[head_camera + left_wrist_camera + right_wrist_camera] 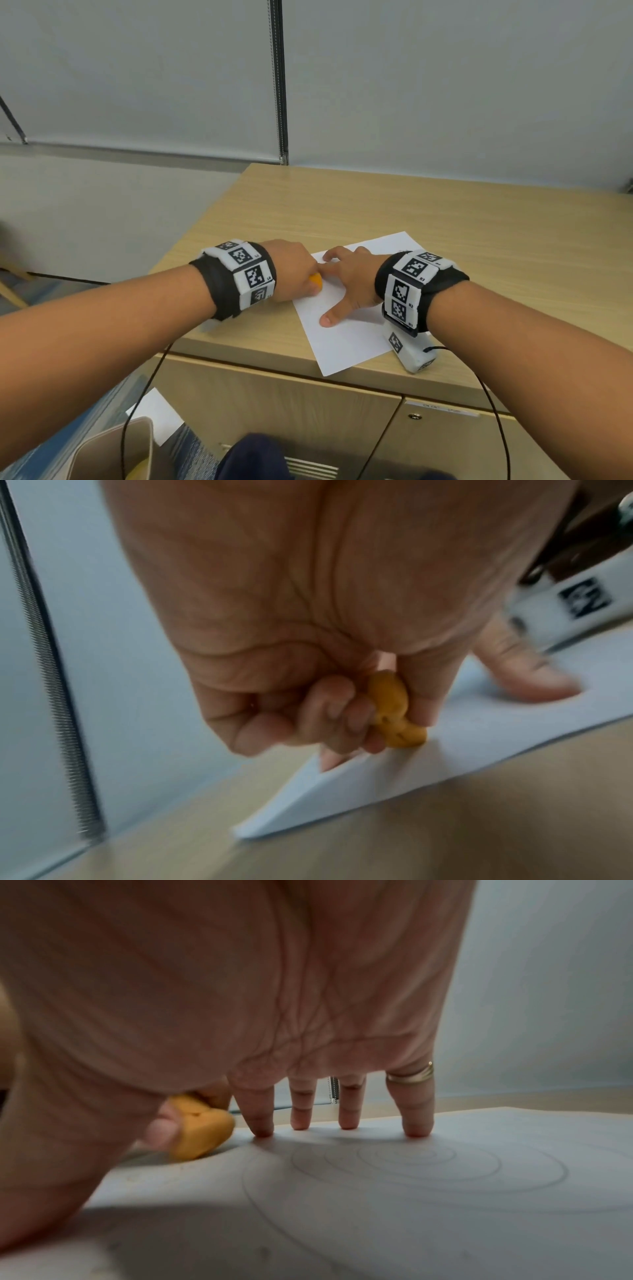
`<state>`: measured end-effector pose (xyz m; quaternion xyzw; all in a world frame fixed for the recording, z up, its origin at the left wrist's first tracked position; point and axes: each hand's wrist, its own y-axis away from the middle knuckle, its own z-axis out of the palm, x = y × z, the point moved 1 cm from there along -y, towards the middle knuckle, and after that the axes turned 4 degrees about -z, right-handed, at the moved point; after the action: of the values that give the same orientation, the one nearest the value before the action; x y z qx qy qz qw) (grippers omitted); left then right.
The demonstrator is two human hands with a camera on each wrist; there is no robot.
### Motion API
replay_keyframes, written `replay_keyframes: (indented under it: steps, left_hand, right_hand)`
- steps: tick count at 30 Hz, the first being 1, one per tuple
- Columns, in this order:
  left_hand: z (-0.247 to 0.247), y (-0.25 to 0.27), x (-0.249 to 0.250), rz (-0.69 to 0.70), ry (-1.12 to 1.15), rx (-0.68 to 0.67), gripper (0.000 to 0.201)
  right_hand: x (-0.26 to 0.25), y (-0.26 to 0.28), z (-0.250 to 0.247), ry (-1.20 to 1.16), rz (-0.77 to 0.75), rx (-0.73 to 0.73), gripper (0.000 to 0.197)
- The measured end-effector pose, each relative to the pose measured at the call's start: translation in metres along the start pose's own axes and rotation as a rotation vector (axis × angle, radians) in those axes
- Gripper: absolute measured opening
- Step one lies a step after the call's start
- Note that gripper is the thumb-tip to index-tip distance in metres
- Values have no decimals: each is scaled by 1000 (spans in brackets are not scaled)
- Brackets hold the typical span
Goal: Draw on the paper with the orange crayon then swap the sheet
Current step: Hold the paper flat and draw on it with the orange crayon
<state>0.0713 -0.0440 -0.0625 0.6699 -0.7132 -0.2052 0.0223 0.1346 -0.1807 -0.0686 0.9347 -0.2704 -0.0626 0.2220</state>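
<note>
Drawing step was in hand: left hand (pixel 294 270) was fisted round the orange crayon (pixel 315 281), a chunky lump rather than a stick, fingers and thumb curled tight on it, its low end touching the sheet of paper (pixel 346 329) at the paper's left edge, near the far-left corner. In the left wrist view that corner looked slightly lifted off the cabinet top (pixel 445 219), with a fingertip tucked under it, so the edge was a snag risk. Right hand (pixel 349 281) lay spread on the paper just right of the crayon, holding nothing; straight fingers (pixel 416 1123) planted tip-down near the paper's far edge, thumb splayed back toward the paper's near edge, palm arched clear of the sheet. A ring (pixel 409 1076) sat on the outermost finger. Faint concentric rings (pixel 428 1167) showed on the paper under that palm; couldn't tell whether printed or drawn, and no clear orange marks were visible, so I'd judge drawing barely begun. Next move called for dragging the crayon inward across the paper from its left edge while the right hand kept it pinned. Swap not yet done; another white sheet (pixel 156 416) lay on the floor below and left of the paper.
</note>
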Motion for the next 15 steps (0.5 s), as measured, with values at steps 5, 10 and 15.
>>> replay_keyframes:
  steps: [5,10,15]
  left_hand:
    - [6,3,-1,30,17,16,43]
    - [5,-3,-1,39,16,16,42]
    - [2,-4,-12,-34,-13,15,45]
  right_hand:
    - [1,-1,1,-7,8,-9,107]
    - [-1,1,0,-14,6,-10,104]
    - [1,-2,0,0,17,-13,108]
